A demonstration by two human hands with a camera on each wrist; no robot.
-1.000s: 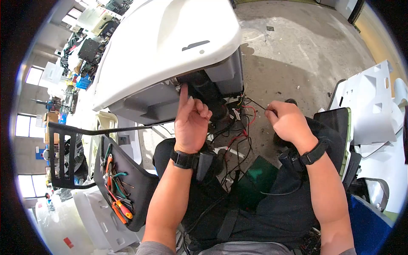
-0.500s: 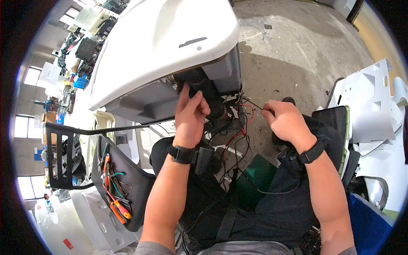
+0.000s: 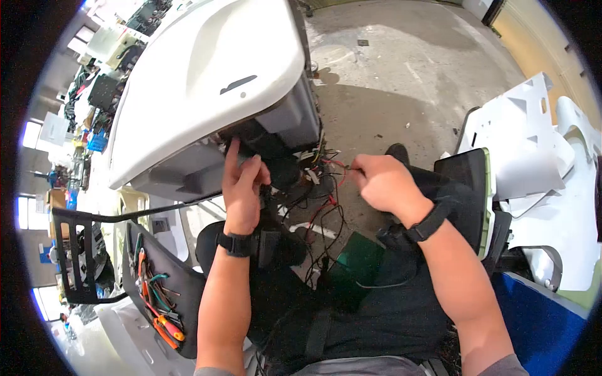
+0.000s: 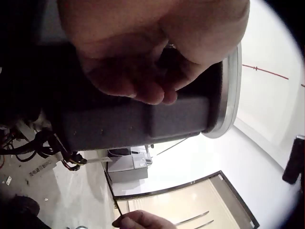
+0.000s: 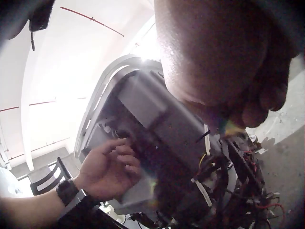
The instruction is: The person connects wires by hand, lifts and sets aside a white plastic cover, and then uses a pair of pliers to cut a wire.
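A white-topped grey housing [image 3: 207, 75] has a dark cavity under its near edge. My left hand [image 3: 241, 197] reaches up to that cavity, index finger extended and the other fingers loosely bent; whether the fingertip touches anything inside is unclear. In the right wrist view the left hand [image 5: 112, 171] is palm up beside the grey panel [image 5: 176, 133]. To the right of the loose wires [image 3: 332, 200], my right hand [image 3: 392, 188] has its fingers curled. The left wrist view shows the right hand [image 4: 143, 220] pinching a thin dark cable [image 4: 112, 186] that runs up toward the housing.
At the left, a black tray [image 3: 188, 301] holds pliers, screwdrivers and other hand tools, beside a black slotted frame [image 3: 78, 257]. White panels [image 3: 520, 150] and a blue bin [image 3: 539, 319] are at the right. A dark green sheet [image 3: 359, 257] lies between the person's legs.
The head view has swung to the right, so the housing, wires and both hands appear farther left. Both hands keep nearly the same places beside the cavity and the wires.
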